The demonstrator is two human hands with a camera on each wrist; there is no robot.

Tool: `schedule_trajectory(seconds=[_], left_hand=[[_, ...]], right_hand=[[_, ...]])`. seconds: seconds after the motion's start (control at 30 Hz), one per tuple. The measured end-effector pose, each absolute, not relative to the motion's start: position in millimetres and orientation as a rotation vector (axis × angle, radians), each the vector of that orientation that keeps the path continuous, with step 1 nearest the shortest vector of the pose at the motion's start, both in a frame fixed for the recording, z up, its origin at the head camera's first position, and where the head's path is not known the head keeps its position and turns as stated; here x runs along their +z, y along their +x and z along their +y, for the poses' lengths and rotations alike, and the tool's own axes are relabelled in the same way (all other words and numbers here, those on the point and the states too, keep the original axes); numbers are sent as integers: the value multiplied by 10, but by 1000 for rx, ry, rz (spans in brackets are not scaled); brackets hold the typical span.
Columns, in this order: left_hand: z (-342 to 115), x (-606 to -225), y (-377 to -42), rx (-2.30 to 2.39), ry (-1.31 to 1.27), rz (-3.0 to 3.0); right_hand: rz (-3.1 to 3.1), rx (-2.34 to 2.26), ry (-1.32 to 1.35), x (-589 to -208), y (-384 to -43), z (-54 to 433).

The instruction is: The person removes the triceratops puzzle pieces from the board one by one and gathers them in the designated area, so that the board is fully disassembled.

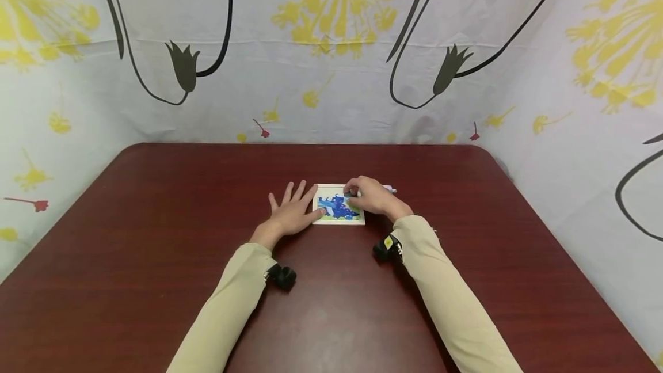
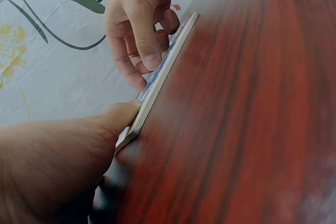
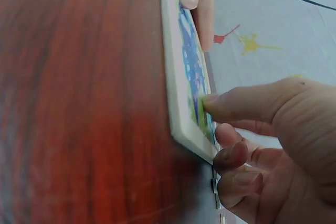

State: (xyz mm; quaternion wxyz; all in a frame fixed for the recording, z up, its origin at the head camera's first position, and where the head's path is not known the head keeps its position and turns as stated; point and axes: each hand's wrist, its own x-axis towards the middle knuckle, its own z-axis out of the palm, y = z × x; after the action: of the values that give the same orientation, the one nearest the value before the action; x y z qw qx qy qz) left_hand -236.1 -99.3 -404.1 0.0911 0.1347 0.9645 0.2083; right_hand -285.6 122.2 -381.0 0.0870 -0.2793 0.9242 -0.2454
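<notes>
A small jigsaw puzzle (image 1: pixel 336 207) with a blue, white and green picture lies in a pale frame (image 1: pixel 339 222) on the table. My left hand (image 1: pixel 292 214) rests at the frame's left side with fingers spread, its thumb (image 2: pixel 123 114) lying over the edge. Over the right part of the picture, my right hand (image 1: pixel 373 195) pinches a small puzzle piece, mostly hidden by the fingers. Its thumb (image 3: pixel 236 103) comes down at the picture's surface, and the other fingers (image 3: pixel 239 179) curl beside the frame's right edge.
Loose puzzle pieces (image 1: pixel 389 188) lie just right of the frame, partly behind my right hand. The dark red wooden table (image 1: pixel 331 304) reaches back to a patterned cloth (image 1: pixel 331 91). Small black cameras (image 1: pixel 282 277) sit at both wrists.
</notes>
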Motion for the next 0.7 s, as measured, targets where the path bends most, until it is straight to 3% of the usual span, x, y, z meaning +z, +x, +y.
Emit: schedule_trajectory(seconds=[0.3,0.7], left_hand=[[-995,-4029,-2343,608,393,2863],[-980,-4026,-2362,611,384,2866]], right_hand=[[2779,-740,-736,-3778,-2812,1180],[2937,-602,-806,-3735,-2783,1252]])
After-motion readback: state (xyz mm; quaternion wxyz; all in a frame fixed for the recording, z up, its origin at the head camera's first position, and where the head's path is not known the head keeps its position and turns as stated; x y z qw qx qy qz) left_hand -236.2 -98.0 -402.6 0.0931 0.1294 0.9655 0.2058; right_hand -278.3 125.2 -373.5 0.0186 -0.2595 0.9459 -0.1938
